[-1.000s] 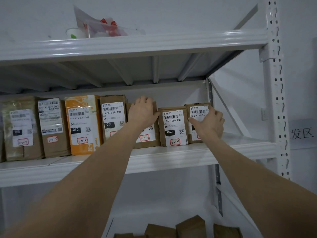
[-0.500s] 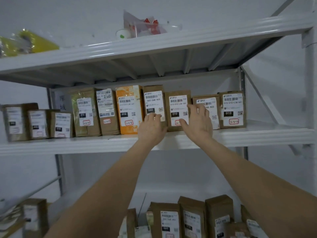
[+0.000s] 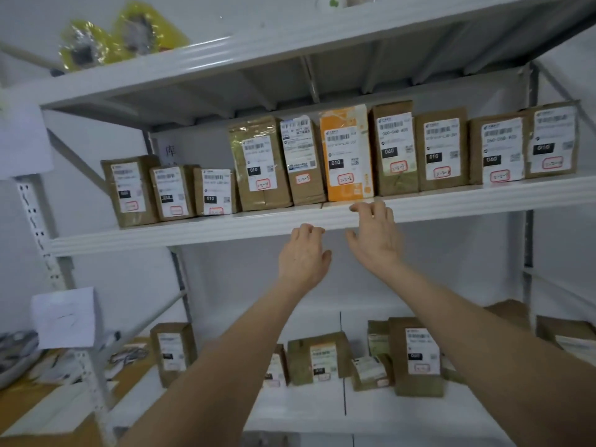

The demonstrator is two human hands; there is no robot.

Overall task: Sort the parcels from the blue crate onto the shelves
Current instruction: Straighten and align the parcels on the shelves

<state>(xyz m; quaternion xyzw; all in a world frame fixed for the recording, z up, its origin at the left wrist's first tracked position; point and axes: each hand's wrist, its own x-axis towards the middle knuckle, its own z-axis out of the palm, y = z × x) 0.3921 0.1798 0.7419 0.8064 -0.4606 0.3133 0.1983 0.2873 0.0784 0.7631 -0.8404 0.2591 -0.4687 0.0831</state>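
Change: both hands have drawn back off the parcels, and none is held.
Left hand (image 3: 303, 256): empty, fingers loosely bent, just below the middle shelf (image 3: 161, 235) lip.
Right hand (image 3: 375, 235): empty, fingers relaxed, tips at the lip.
Lower parcels (image 3: 416, 356): upright, below the arms.
Parcel row (image 3: 440, 150): upright on the middle shelf, orange parcel (image 3: 346, 153) just beyond the right hand.
Yellow bags (image 3: 122, 37): top shelf, far left.

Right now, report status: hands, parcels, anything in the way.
Left hand, right hand open, empty, at middle shelf edge. Parcels upright in row on it. Nothing blocking.
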